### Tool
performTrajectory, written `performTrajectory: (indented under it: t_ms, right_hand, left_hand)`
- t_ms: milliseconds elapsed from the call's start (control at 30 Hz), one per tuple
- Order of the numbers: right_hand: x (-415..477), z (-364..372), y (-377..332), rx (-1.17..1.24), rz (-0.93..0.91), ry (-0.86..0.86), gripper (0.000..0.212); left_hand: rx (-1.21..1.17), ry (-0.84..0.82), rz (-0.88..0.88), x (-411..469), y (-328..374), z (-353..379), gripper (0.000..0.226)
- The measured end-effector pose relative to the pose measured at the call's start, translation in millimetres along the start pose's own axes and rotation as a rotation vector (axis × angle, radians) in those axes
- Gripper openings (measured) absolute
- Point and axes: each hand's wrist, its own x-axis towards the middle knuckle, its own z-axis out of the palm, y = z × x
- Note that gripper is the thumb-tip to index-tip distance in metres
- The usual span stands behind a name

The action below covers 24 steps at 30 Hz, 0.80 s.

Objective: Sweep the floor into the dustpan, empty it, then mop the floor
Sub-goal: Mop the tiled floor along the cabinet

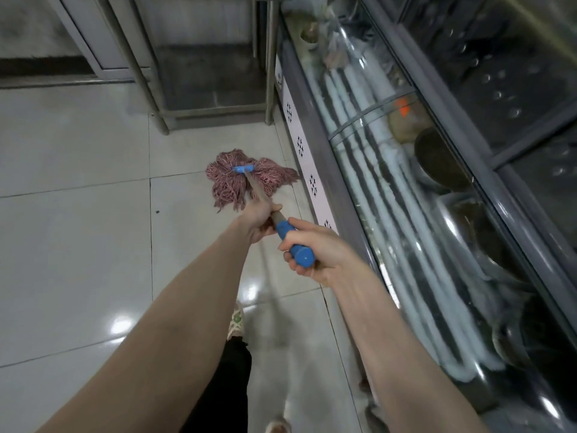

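A mop with a pink string head (232, 181) and a blue clamp lies spread on the glossy white tiled floor (78, 214), close to the base of a glass display counter. Its wooden shaft (257, 190) runs back toward me and ends in a blue grip (295, 243). My left hand (259, 218) grips the shaft just below the blue grip. My right hand (315, 251) holds the blue grip at its end cap. No broom or dustpan is in view.
A glass-fronted display counter (406, 182) with bowls and pans inside runs along the right. A metal-legged stand (162, 120) blocks the far end of the aisle. A small dark speck (157, 211) lies on the tiles. My feet show at the bottom.
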Motion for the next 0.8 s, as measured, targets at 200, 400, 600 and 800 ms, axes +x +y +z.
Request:
performTrajectory:
  t_ms: [200,400,600,800]
  right_hand:
    - [68.3,27.8,-87.7,0.040,-0.003,0.037,0.040]
    - [119.8,53.1,-138.3,-0.008,0.022,0.038,0.044]
    - [157.9,66.8,-186.7,0.008,0.019,0.041,0.038]
    - [196.5,71.7,-212.4,0.062,0.032,0.016,0.044]
  left_hand:
    - [0.019,-0.012,0.007,62.5,90.5,-12.3,0.011]
    - [0.023,0.006,-0.014,113.2,148.9,-30.3,0.009]
    - [0.041,-0.006,-0.028,156.9,197.4,-36.6,0.017]
    - [0.050,0.025,-0.018,198.0,223.7,-42.1,0.013]
